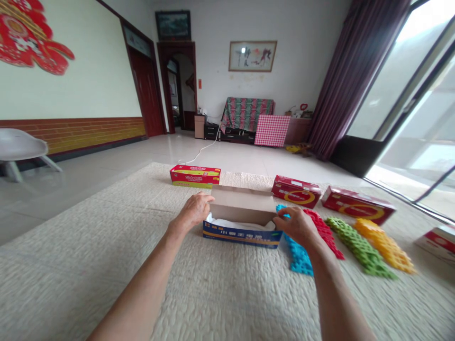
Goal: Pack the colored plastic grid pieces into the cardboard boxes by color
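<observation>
Blue cardboard battery box point(241, 237), printed with Chinese lettering, sits open on a cream quilted mat point(106, 284), directly in front of the person, its long front facing them. Its lid point(245, 198) stands raised along the far side, and white lining point(241, 224) shows inside. The left hand point(196, 208) pinches the lid's left edge between thumb and fingers; the right hand point(293, 221) has its fingers pinched at the box's right end. Gripping opposite ends probably keeps the box steady and its mouth open. Just right of the box, partly under the right forearm, lie blue point(300, 255), red point(325, 237), green point(360, 248) and yellow lattice strips point(386, 246), seemingly laid flat within easy reach. Beyond the box are a red-and-green battery box point(195, 176), behind left, and two maroon cartons point(296, 192), behind right.
</observation>
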The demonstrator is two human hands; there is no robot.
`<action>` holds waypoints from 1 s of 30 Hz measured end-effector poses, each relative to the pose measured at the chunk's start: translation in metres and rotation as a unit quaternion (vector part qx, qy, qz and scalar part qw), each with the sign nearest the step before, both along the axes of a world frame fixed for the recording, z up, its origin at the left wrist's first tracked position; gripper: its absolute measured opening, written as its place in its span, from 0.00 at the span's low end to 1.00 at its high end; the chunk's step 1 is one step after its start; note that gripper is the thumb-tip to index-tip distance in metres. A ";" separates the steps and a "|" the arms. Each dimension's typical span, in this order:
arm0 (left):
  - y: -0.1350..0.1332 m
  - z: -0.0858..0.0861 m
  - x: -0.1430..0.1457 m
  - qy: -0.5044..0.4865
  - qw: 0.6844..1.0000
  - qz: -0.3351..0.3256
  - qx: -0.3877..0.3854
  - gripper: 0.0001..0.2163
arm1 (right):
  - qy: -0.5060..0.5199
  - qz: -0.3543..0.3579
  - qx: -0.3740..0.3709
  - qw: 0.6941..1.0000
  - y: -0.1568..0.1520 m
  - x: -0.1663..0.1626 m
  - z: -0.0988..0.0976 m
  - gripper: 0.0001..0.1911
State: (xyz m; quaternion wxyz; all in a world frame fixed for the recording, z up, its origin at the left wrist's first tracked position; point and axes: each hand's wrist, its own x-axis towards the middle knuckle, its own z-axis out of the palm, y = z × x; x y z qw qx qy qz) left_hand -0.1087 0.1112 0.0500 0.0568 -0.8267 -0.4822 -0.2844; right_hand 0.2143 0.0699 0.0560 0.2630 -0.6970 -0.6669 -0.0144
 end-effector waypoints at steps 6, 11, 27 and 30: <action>0.000 -0.005 0.007 -0.032 0.998 0.038 -0.042 0.15 | -0.025 -0.019 -0.015 0.999 0.001 -0.001 -0.003 0.11; 0.002 -0.010 0.007 -0.055 0.994 0.052 -0.073 0.18 | -0.018 -0.033 -0.058 0.998 0.000 -0.007 0.000 0.11; 0.003 -0.013 0.012 -0.075 0.991 0.083 -0.070 0.16 | 0.033 -0.037 -0.082 0.995 -0.001 -0.016 0.003 0.20; 0.003 -0.014 0.013 -0.074 0.992 0.081 -0.060 0.15 | 0.047 -0.046 -0.073 0.995 -0.001 -0.016 0.001 0.17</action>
